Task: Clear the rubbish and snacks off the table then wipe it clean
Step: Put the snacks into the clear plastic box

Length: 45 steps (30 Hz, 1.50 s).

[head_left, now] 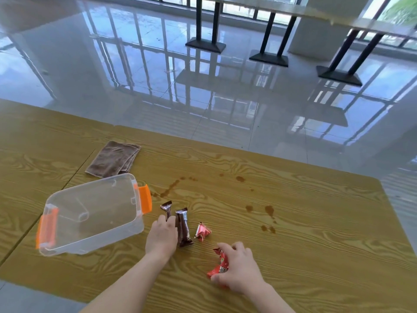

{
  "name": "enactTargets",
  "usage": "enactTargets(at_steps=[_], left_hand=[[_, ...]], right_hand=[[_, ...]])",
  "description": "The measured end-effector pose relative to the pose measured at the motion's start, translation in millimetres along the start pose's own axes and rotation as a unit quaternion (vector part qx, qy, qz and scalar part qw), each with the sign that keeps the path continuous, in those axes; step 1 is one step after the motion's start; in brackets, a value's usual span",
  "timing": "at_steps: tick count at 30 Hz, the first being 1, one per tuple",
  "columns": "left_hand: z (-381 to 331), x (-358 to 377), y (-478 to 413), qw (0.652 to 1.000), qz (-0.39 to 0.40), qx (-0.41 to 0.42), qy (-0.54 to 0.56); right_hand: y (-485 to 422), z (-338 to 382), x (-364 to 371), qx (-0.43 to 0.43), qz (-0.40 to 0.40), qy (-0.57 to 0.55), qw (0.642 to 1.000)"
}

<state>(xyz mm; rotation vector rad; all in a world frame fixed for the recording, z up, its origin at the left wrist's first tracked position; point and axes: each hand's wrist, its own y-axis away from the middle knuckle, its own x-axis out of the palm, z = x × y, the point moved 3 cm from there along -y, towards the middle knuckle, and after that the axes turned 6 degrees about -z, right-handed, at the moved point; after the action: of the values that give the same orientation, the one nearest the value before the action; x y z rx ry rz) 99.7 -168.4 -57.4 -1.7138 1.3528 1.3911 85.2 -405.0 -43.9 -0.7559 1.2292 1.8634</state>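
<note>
On the wooden table (293, 222) two brown snack bars lie side by side. My left hand (161, 237) is closed on the lower end of the smaller bar (166, 208). The longer bar (184, 227) lies just to its right, touching my hand. A crumpled red wrapper (203, 232) sits loose beside it. My right hand (238, 266) grips a second, larger red wrapper (220, 264) against the table. A clear plastic box (90, 214) with orange latches stands empty to the left. A folded brown cloth (114, 159) lies behind the box. Brown spill stains (269, 210) dot the tabletop.
More stains (171, 187) run near the box's orange latch (144, 198). The table's far edge borders a glossy tiled floor (158, 75). Black table legs (205, 41) stand farther back near the windows.
</note>
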Motion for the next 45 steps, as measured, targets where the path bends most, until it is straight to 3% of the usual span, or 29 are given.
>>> enactTargets(at_steps=[8, 18, 29, 36, 45], left_hand=[[6.4, -11.3, 7.4, 0.997, -0.049, 0.003, 0.056], [-21.7, -41.7, 18.9, 0.985, -0.112, 0.081, 0.099], [-22.8, -116.5, 13.3, 0.955, -0.233, 0.129, 0.134], [37.0, -169.7, 22.6, 0.943, -0.292, 0.076, 0.143], [131.2, -185.0, 33.9, 0.954, -0.290, -0.039, 0.070]], right_hand=[[-4.5, 0.7, -12.7, -0.005, -0.075, -0.028, 0.997], [-13.7, 13.7, -46.0, -0.025, -0.136, -0.040, 0.990], [-26.5, 68.1, -95.1, -0.115, -0.200, -0.035, 0.972], [-35.9, 157.4, -113.3, -0.228, -0.212, -0.038, 0.950], [-40.8, 274.7, -86.0, -0.347, -0.173, -0.001, 0.922]])
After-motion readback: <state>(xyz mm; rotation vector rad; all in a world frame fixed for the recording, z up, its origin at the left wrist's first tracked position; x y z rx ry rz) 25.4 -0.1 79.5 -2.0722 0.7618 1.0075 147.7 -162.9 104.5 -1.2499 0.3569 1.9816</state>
